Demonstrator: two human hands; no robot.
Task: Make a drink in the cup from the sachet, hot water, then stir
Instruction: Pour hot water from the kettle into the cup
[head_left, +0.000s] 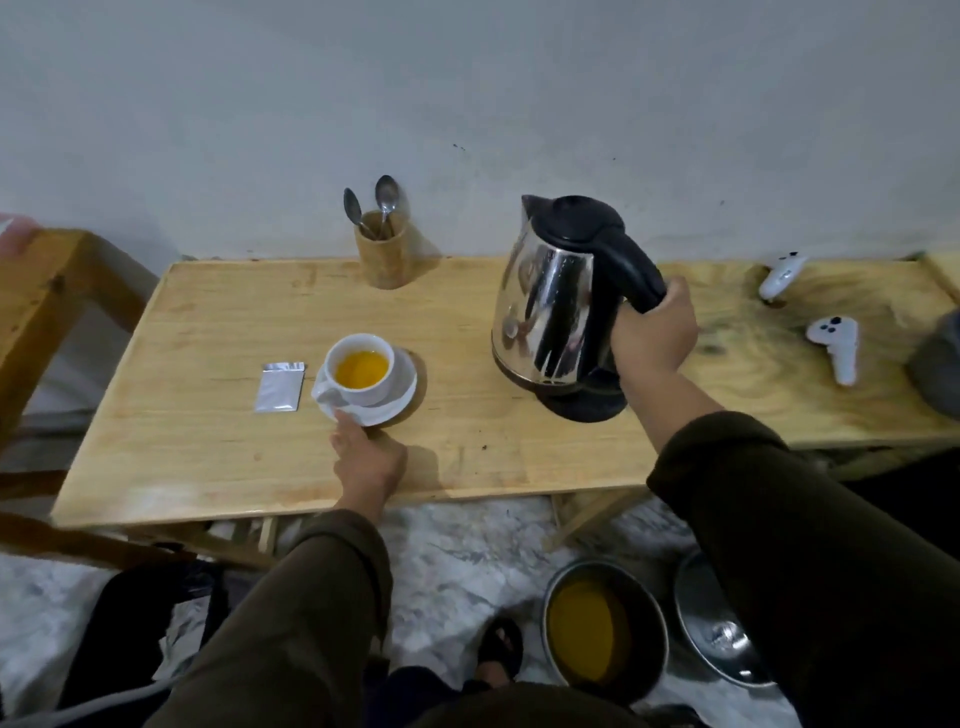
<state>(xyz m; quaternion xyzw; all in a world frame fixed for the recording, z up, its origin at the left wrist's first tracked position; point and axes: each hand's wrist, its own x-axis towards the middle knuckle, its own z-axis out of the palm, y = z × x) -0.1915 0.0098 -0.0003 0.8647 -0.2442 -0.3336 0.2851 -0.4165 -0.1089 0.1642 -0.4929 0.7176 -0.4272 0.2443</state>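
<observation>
A white cup (363, 387) holding orange-yellow liquid stands on a white saucer (402, 397) on the wooden table (208, 457). My left hand (368, 460) touches the saucer's near rim with its fingertips. A silver sachet (280, 387) lies flat just left of the saucer. My right hand (653, 335) grips the black handle of the steel kettle (550, 306), which sits tilted slightly on or just above its black base (587, 402). Two spoons (387, 200) stand in a wooden holder (383, 254) at the table's back edge.
Two white controllers (836, 345) lie on the table's right part, with a grey object (937, 369) at the far right edge. On the floor below sit a pot of yellow liquid (602, 629) and a metal lid (722, 629). A wooden chair frame (47, 296) stands at left.
</observation>
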